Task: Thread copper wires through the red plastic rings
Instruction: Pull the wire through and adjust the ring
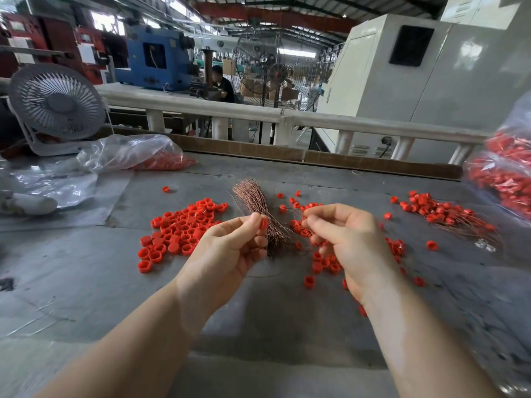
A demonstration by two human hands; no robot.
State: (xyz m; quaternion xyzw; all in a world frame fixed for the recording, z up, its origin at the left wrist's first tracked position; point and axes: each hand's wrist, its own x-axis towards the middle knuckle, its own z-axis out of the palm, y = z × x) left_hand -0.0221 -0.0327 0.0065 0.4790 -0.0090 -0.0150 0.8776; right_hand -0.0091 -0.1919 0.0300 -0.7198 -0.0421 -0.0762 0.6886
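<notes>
Our left hand (230,248) has its grip pinched on one red ring (263,223), and the right hand (342,234) looks pinched on a thin copper wire, hard to tell. Both hover over the wire bundle (255,208) on the tabletop (273,317), so we'd steady the ring with its hole facing the wire tip and feed slowly.

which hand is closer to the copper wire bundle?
Left. The left hand, pinching a red ring, sits right against the copper wire bundle. The right hand is off to the bundle's right, fingers curled.
</notes>
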